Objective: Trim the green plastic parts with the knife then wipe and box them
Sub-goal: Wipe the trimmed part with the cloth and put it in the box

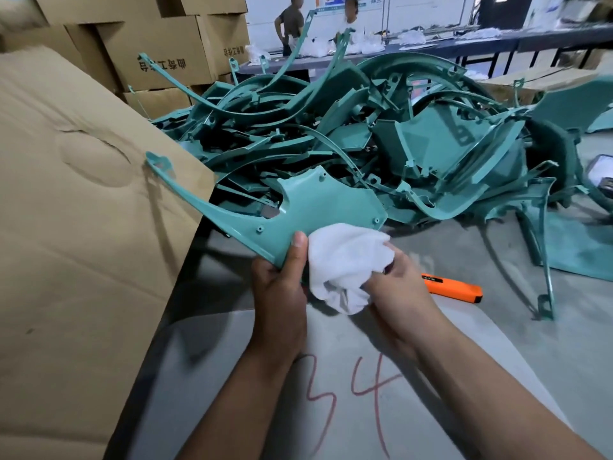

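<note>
My left hand (282, 277) grips the lower edge of a green plastic part (318, 207), thumb on its face. The part is a flat panel with a long thin arm that reaches left over a cardboard flap. My right hand (394, 280) holds a crumpled white cloth (345, 263) against the part's lower right edge. An orange knife (454, 288) lies on the grey table just right of my right hand. A large heap of green plastic parts (381, 127) fills the table behind.
A big cardboard box (83, 210) stands at the left, its flap under the part's arm. Stacked cartons (159, 48) are behind it. The grey table (497, 327) bears red marker digits near me. Two people stand at a far bench (431, 48).
</note>
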`<state>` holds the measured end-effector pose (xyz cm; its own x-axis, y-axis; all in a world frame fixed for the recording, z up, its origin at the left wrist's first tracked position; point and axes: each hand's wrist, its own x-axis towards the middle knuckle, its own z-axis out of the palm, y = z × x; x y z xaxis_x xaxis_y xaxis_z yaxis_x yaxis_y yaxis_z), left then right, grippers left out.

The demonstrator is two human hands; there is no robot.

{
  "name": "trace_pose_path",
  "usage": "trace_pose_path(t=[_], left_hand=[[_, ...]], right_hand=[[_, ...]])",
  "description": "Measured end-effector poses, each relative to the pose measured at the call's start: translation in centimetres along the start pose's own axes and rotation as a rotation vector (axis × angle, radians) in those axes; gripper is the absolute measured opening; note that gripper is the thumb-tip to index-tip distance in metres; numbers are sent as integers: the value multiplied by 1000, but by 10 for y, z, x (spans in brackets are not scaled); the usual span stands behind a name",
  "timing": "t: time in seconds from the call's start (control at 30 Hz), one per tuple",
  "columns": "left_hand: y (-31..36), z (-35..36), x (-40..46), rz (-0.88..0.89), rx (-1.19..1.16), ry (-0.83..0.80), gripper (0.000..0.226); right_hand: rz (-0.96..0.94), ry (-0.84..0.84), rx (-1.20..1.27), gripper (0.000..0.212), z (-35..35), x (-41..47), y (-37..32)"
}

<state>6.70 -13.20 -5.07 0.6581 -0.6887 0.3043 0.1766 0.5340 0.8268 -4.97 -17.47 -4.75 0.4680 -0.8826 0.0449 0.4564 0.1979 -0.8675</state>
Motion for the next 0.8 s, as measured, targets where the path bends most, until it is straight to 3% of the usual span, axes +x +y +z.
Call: trace_pose_path(t=[0.1,0.23,0.37,0.47,0.7,0.8], left_hand=[[2,6,-5,18,56,10,18],[4,9,-7,94,115,-6,19],[10,12,-9,162,190,-69,21],[14,13,-5,151,194,-77,19],[24,12,-3,183,235,-131,21],[27,6,-3,194,251,-159,24]], right_hand=[[15,-85,-35,19,4,-2,11],[68,-167,-81,20,3,-1,23],[5,-67,-200,20,-7,5,27],[-85,-51,-315,36,-11,5,25],[-169,-63,-249,35,-8,4,14],[-216,106,-384,32,-16,13,14]])
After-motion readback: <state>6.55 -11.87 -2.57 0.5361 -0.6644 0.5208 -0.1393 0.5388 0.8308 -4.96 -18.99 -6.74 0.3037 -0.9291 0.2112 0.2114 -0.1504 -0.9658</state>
